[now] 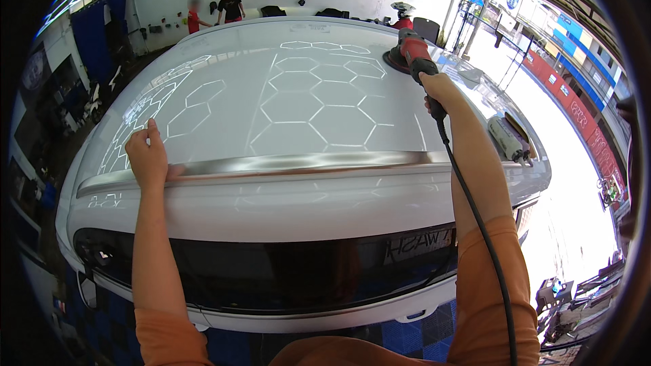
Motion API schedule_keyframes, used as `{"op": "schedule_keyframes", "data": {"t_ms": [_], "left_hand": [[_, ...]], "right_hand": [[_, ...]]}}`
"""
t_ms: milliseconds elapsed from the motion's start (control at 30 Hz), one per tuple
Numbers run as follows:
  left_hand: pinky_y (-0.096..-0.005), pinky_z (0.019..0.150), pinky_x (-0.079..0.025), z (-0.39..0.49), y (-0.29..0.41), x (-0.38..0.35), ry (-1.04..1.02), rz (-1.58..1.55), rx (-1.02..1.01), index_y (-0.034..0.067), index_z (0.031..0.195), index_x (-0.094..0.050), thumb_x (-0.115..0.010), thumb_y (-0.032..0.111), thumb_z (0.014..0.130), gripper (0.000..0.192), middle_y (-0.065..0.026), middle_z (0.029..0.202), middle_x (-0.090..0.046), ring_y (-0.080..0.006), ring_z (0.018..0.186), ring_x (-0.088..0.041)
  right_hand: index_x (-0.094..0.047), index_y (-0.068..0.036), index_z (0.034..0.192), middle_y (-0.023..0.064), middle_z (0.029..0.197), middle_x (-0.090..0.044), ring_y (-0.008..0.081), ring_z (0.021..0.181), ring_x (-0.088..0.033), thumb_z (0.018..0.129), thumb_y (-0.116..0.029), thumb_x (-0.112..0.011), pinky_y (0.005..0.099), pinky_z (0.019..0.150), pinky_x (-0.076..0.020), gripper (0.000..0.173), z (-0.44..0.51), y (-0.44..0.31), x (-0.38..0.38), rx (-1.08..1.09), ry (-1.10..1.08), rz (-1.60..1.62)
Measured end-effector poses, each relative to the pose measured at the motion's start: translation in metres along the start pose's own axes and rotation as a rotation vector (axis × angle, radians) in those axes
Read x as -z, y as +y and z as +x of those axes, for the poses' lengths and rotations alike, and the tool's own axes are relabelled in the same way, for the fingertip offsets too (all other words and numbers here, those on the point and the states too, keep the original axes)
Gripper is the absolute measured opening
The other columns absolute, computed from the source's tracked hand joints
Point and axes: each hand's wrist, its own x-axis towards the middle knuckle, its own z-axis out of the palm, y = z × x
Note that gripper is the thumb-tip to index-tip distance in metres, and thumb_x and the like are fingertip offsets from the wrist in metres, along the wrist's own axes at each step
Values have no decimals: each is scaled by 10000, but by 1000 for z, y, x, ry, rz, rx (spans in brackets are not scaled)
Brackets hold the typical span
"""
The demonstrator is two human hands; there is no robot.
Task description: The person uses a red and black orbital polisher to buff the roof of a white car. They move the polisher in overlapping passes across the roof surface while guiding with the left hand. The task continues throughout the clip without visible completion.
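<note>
My right hand (pixel 438 90) grips the rear handle of a red and black power polisher (pixel 418 52). The polisher's round pad meets the white car roof (pixel 224 122) at its far right part. From the handle a black power cord (pixel 473 198) runs back along my right forearm. My left hand (pixel 146 155) is over the near left of the roof, by the silver roof rail (pixel 305 162). Its thumb points up and its fingers are mostly hidden; I see nothing held in it. Hexagonal light reflections cover the glossy roof.
A bottle (pixel 503 137) lies beside a brown-edged item at the roof's right end. Below the rail runs the dark side window glass (pixel 285 274). Two people (pixel 231 7) stand beyond the car by the white wall. Blue floor tiles (pixel 407 338) show beneath.
</note>
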Motion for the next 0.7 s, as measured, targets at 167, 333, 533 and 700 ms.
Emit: {"op": "schedule_keyframes", "data": {"t_ms": [167,333,533,700], "left_hand": [[-434,992,-423,1,-6,-2,-4,-27,16,4,880,-715,-491,447,1025,517,-149,1064,-679,-338,1145,-531],[-430,993,-416,3,-10,-1,-11,-104,37,12,863,-716,-482,464,1025,534,-138,1061,-677,-329,1151,-529],[-419,1005,-405,0,-7,1,-9,-102,18,10,868,-717,-478,474,1024,545,-132,1046,-678,-325,1135,-534],[-424,979,-411,-2,-3,2,1,-105,18,1,854,-713,-485,467,1023,545,-138,985,-682,-325,1094,-539]], "right_hand": [[-544,51,1031,105,706,-561,216,516,-590,975,-340,-561,392,462,-521,396,24,24,24,-58,73,16],[-543,52,1028,107,704,-561,216,517,-590,977,-343,-562,393,461,-520,399,45,34,35,-72,116,37],[-543,53,1024,109,702,-562,217,517,-590,979,-347,-564,395,460,-520,404,63,35,37,-75,130,70],[-543,55,1021,111,701,-562,217,517,-591,981,-350,-565,396,459,-519,407,70,30,28,-56,110,87]]}}
